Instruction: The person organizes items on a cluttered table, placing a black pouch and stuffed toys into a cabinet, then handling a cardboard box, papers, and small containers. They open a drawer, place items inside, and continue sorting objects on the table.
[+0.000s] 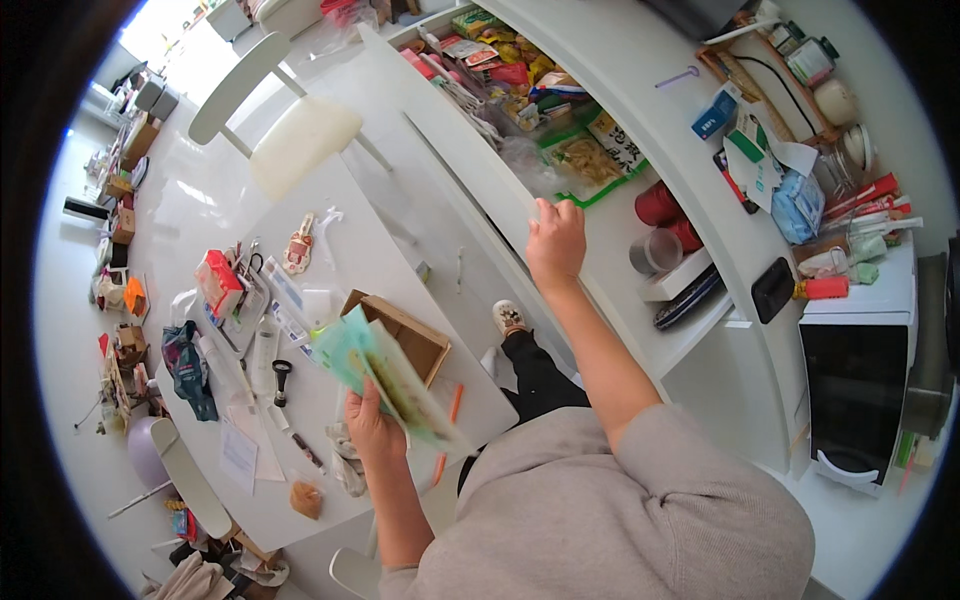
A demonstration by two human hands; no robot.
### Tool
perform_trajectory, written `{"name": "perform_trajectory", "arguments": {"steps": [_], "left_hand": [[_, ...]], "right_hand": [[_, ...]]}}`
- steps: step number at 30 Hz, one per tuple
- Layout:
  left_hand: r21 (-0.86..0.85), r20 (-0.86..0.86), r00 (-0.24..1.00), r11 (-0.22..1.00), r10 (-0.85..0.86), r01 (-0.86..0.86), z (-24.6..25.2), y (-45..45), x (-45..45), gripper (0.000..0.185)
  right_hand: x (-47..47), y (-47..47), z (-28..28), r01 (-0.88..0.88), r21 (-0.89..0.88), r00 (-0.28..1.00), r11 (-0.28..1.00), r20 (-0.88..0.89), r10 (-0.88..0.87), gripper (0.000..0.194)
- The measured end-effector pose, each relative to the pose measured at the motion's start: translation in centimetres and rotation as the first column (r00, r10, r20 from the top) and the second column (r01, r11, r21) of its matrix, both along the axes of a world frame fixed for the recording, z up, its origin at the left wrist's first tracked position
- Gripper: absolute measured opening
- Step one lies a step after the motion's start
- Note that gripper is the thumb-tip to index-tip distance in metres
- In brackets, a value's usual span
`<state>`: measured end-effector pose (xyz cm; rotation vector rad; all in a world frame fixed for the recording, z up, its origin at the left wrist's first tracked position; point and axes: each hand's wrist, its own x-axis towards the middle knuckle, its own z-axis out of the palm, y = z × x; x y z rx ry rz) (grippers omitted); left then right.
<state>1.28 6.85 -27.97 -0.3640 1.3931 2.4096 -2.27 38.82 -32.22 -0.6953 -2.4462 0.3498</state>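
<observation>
My left hand [375,427] holds flat plastic packets [386,371], mint green and partly see-through, above the table; greenish-brown contents show through one. Beneath them is an open cardboard box [412,337]. My right hand [556,244] is curled over the front panel [480,161] of a pulled-out white drawer. Inside the drawer, a green-edged clear food bag [592,161] with printed writing lies near my right fingers. Colourful snack packets [510,67] crowd its far end. Red cups [664,210] and a clear round container [655,251] lie in the nearer part.
The white table [300,450] carries scissors, tissues [219,281], a clear bottle [265,352], papers [238,457] and a small orange-brown bag [305,499]. A white chair [300,139] stands beyond it. On the counter at right are a phone [772,290], boxes [746,135] and a microwave [855,397].
</observation>
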Motion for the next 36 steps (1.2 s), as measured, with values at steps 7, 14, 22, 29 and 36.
{"name": "perform_trajectory", "arguments": {"steps": [7,14,22,29,36], "left_hand": [[-0.05,-0.082,0.993,0.995,-0.087,0.083,2.4,5.0,-0.8,0.028],[-0.104,-0.088,0.974,0.974,-0.211,0.201,3.5,8.8,-0.3,0.028],[-0.199,-0.169,0.859,0.87,-0.484,0.451,3.3,10.0,-0.1,0.029],[-0.27,-0.119,0.853,0.843,-0.508,0.464,3.2,10.9,-0.9,0.02],[-0.301,-0.029,0.82,0.787,-0.572,0.539,2.5,11.3,-0.6,0.014]], "right_hand": [[2.3,-0.6,3.1,-0.209,-0.276,0.928,0.938,-0.359,0.101,0.024],[7.5,-3.3,9.4,-0.285,-0.952,0.88,-0.115,-0.307,0.363,0.029],[9.9,-1.4,9.7,-0.3,-0.938,0.896,0.173,-0.216,0.387,0.03],[10.8,11.6,10.2,-0.256,-0.691,0.855,0.676,-0.488,-0.175,0.026],[10.2,11.9,-4.6,0.07,-0.64,0.995,0.765,-0.014,-0.103,0.013]]}}
